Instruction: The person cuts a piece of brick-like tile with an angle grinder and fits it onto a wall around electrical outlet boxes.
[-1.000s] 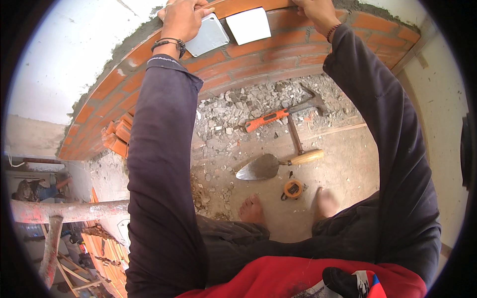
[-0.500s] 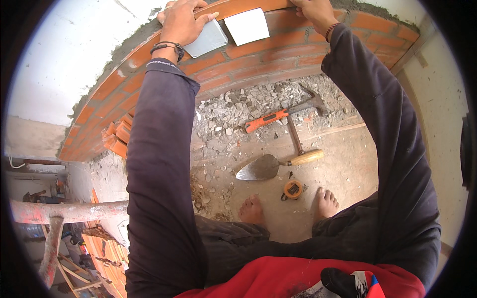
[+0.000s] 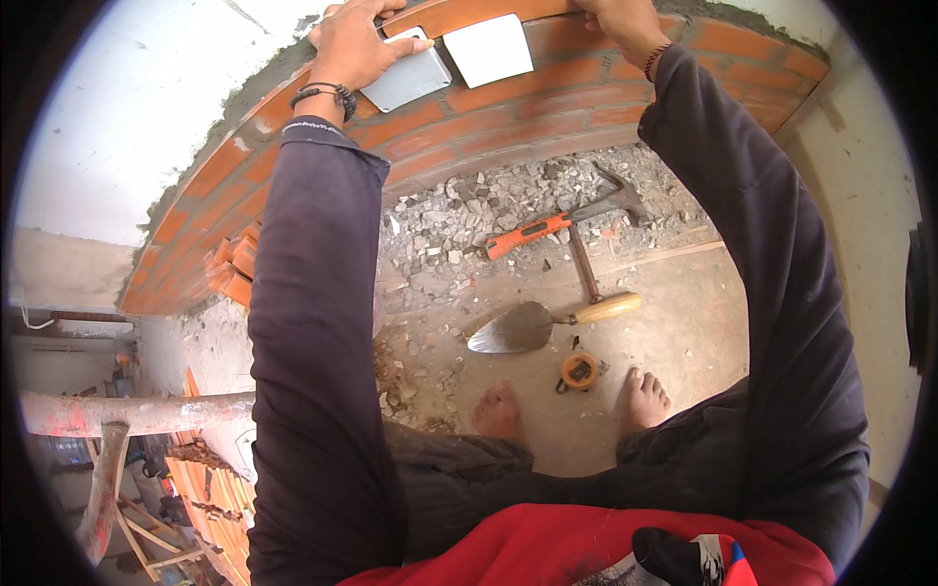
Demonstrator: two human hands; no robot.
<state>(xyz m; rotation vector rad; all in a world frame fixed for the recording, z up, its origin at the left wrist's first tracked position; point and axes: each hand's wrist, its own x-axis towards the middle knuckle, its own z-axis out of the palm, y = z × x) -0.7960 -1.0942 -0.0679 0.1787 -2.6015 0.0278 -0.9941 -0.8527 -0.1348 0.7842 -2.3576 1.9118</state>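
At the top of an orange brick wall [image 3: 391, 124], both my hands are at a smooth orange-brown strip [image 3: 479, 14] whose kind I cannot tell. My left hand [image 3: 357, 44] closes round its left end, fingers over the far side and thumb lying on a grey plate [image 3: 412, 83]. My right hand [image 3: 625, 27] grips the right end, its fingertips partly cut off by the picture's upper edge. Between the hands, a white square plate [image 3: 489, 51] stands beside the grey one, against the wall's near face.
Below lie broken rubble [image 3: 459, 215], an orange-handled claw hammer [image 3: 528, 235], another tool's brown handle [image 3: 584, 264], a pointed trowel [image 3: 518, 329] and an orange tape measure [image 3: 579, 371] near my bare feet. Stacked bricks [image 3: 233, 269] and a stained pole [image 3: 147, 415] are at left.
My left thumb has shifted slightly down and right over the grey plate. Both hands stay at the strip; the whole view has shifted slightly.
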